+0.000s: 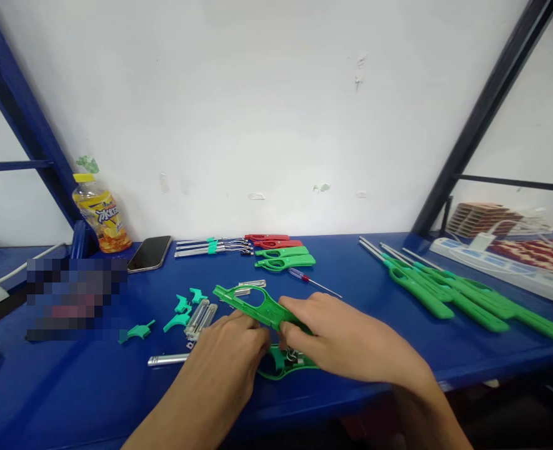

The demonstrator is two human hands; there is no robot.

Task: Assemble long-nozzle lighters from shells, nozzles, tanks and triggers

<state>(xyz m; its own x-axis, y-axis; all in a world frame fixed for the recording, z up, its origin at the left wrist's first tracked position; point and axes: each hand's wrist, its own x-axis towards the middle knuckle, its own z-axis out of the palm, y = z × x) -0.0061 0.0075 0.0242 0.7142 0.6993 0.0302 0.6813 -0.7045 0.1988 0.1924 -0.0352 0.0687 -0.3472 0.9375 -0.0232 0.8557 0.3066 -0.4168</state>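
My right hand (346, 340) grips a green plastic handle shell (252, 303), holding it tilted above the blue table (70, 387). My left hand (232, 353) has its fingers curled and pressed against the lower edge of the same shell. Under both hands lies a second green shell half (280, 369) with small metal parts inside it. Loose teal trigger pieces (179, 312) and short silver metal tubes (200, 317) lie just left of my hands. A small screwdriver with a red and clear handle (311, 281) rests beyond them.
Finished green lighters (449, 300) lie in a row at the right. Red and green handles (280, 250) with silver rods sit at the back, by a black phone (149, 253) and a yellow drink bottle (100, 215). A white power strip (496, 265) lies far right.
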